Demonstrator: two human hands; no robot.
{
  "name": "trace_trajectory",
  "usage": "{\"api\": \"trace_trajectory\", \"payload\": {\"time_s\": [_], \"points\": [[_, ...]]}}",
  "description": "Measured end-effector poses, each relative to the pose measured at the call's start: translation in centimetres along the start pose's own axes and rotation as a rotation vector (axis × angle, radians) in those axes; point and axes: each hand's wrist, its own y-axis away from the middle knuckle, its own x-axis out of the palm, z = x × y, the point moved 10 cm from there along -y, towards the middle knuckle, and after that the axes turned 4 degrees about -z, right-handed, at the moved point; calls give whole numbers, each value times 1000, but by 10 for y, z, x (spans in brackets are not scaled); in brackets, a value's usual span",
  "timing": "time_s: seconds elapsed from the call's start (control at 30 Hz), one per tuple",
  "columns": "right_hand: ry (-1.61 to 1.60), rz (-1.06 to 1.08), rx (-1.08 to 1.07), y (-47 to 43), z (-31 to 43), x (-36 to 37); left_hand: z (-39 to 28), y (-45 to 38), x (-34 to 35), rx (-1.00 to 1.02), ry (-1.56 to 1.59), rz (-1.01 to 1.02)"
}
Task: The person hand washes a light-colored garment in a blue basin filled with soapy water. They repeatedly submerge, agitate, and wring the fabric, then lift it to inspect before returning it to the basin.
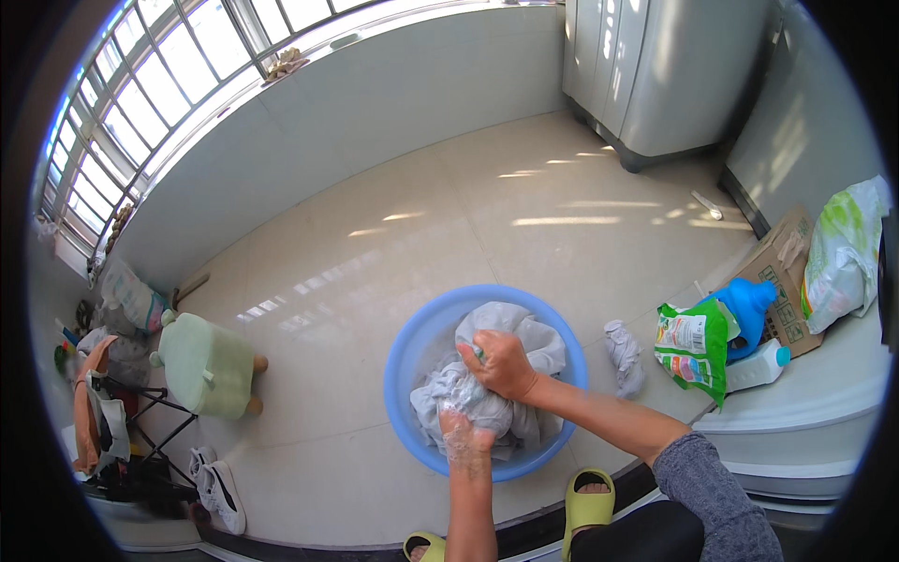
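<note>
A blue plastic basin (397,379) stands on the tiled floor in front of me, with wet light-grey cloth (523,330) heaped inside it. My right hand (500,364) is closed in a fist over the cloth, around something small and greenish that barely shows between the fingers; what it is I cannot tell. My left hand (465,435), wet with suds, lies at the near side of the basin with its fingers under a soapy fold of the cloth. Most of its fingers are hidden by the fabric.
Right of the basin lie a twisted grey cloth (624,358), a green detergent bag (692,348), a blue bottle (748,309) and a white bottle (758,369). A pale green stool (207,365) and sneakers (219,492) are at left. My feet wear yellow-green slippers (588,506).
</note>
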Motion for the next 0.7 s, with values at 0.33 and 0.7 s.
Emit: {"api": "trace_trajectory", "payload": {"time_s": [0.33, 0.7], "points": [[266, 220, 251, 97, -10, -47, -84, -13, 12, 7, 303, -91], [-752, -29, 924, 21, -39, -130, -150, 27, -24, 217, -850, -406]]}}
